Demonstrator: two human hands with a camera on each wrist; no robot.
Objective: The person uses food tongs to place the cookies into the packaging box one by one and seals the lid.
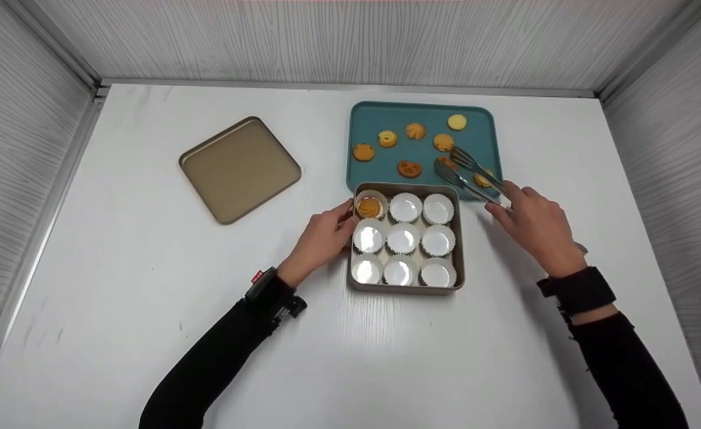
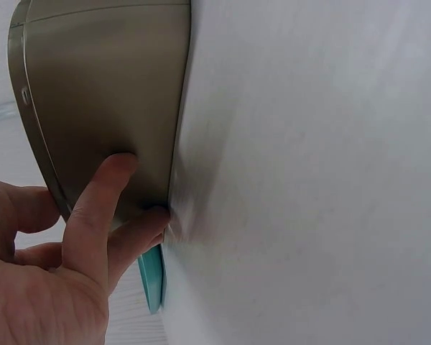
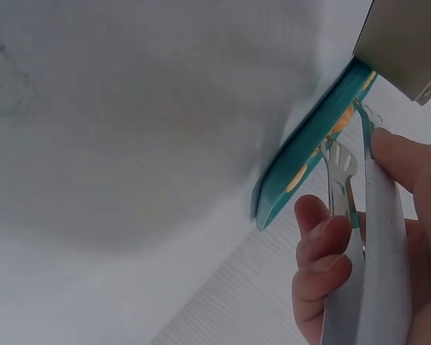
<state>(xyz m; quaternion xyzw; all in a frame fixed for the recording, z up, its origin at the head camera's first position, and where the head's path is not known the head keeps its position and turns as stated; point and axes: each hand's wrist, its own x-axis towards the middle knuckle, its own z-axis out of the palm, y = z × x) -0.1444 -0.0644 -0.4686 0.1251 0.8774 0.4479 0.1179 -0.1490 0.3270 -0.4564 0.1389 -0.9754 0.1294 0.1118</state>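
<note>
My right hand (image 1: 538, 229) grips metal tongs (image 1: 475, 187) by their handles. The tongs' two heads are spread over the teal tray (image 1: 359, 116), at a brown pretzel-like cookie (image 1: 445, 161) that they partly cover. In the right wrist view the slotted tong heads (image 3: 339, 159) reach toward the tray. My left hand (image 1: 323, 238) rests its fingers against the left wall of a square baking tin (image 1: 407, 290); in the left wrist view the fingertips touch that wall (image 2: 108, 86). White paper cups (image 1: 402, 238) stand in rows inside, with a swirled cookie (image 1: 368, 207) in the back-left one.
Several other cookies lie on the teal tray, among them a pale round one (image 1: 457, 122) and a brown pretzel-like one (image 1: 409, 168). A flat gold lid or tray (image 1: 240, 170) lies at the left. Grey panels (image 1: 350, 42) border the white table (image 1: 118, 286).
</note>
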